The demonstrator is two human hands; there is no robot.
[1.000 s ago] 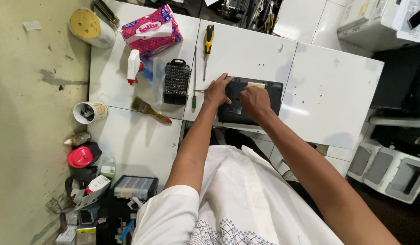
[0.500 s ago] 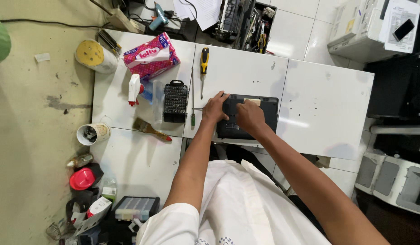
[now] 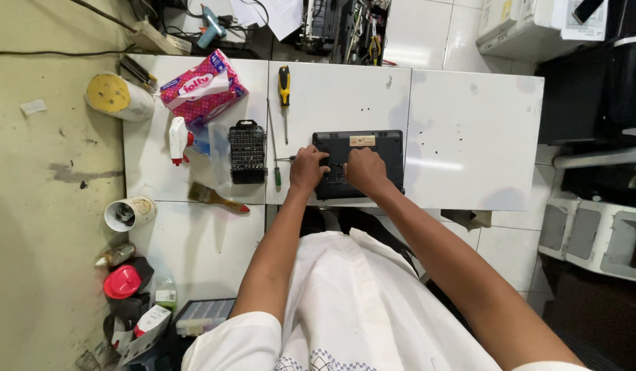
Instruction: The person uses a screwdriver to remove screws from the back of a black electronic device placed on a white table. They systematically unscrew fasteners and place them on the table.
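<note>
A small black laptop (image 3: 373,148) lies bottom side up on the white table (image 3: 462,137). My left hand (image 3: 308,168) rests on its left edge, fingers curled, and seems to grip a thin screwdriver (image 3: 285,159) whose shaft pokes out to the left. My right hand (image 3: 365,170) presses on the laptop's near middle, fingers bent down on the casing. What lies under both hands is hidden.
Left of the laptop lie a green-handled screwdriver (image 3: 277,177), a black bit set case (image 3: 248,151), a yellow-black screwdriver (image 3: 284,86), a white spray bottle (image 3: 178,137), a pink tissue pack (image 3: 202,88) and a paintbrush (image 3: 216,199). A tape roll (image 3: 115,96) and cup (image 3: 129,213) sit near the left edge.
The view has shifted, so the table sits more squarely in frame. Both hands stay on the laptop; the left hand has closed near its left edge.
</note>
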